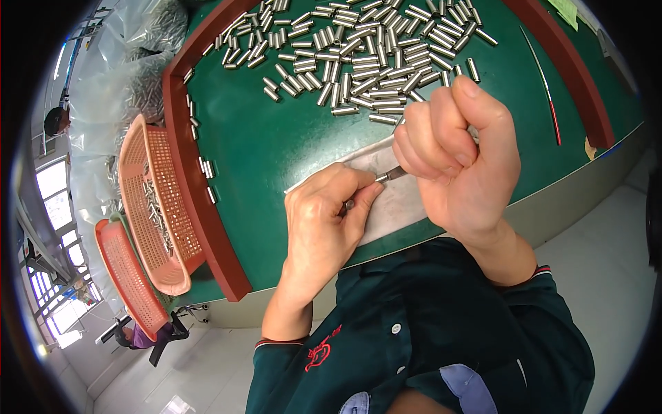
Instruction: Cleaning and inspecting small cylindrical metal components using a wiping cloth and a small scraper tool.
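Observation:
My left hand [321,210] is closed around a small metal cylinder [380,178], with most of the cylinder hidden by thumb and fingers. Curled into a fist just to the right, my right hand [458,148] grips a slim metal tool [396,172]. The tool's narrow end meets the cylinder at my left fingertips; its handle is mostly inside the fist, so its exact kind does not show. Beneath both hands lies a pale cloth [396,210] on the green tabletop [255,159]. A heap of short shiny metal cylinders [372,62] spreads beyond my hands.
Dark red rails [200,200] border the table. By the right rail lies a thin red-handled tool [554,117]. Outside the left rail stand an orange basket [176,207] holding metal pieces, a red basket [127,276] and clear bags [145,90] of parts. A person [148,337] is farther off.

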The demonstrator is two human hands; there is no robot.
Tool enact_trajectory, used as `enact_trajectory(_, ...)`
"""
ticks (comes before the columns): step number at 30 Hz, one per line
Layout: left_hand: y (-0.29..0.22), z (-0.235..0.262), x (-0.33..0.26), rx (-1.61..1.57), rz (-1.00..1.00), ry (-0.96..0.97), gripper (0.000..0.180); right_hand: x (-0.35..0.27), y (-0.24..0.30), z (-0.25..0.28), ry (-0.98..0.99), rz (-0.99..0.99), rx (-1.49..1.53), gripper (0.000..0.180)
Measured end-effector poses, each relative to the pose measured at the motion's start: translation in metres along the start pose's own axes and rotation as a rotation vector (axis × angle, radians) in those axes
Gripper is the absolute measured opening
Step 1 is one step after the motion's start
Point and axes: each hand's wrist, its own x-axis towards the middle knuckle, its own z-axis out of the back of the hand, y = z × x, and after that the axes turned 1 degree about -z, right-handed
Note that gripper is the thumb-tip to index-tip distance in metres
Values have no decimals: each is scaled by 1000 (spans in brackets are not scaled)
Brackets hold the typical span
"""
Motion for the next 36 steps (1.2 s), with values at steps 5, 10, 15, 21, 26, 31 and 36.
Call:
enact_trajectory(5, 0, 0, 0, -9, 13, 1, 10, -1, -3, -1, -19, 33, -7, 42)
enact_trajectory(10, 0, 0, 0, -9, 28, 3, 10, -2, -4, -2, -1, 63, -29, 41)
enact_trajectory(15, -1, 0, 0, -30, 20, 12, 9, -3, -5, -3, -9, 67, -87, 41)
enact_trajectory(21, 0, 5, 2, -30, 11, 53, 9, -8, -5, -7, 17, 22, -185, 43)
enact_trajectory(26, 4, 5, 1, -54, -19, 87, 10, -11, -9, -8, 1, 63, -44, 38)
enact_trajectory(31, 2, 9, 3, -49, -45, 113, 11, -15, -9, -21, -26, 50, -361, 44)
enact_trajectory(36, 3, 3, 0, -16, -65, 68, 10, -13, -14, -17, 27, 114, -338, 40)
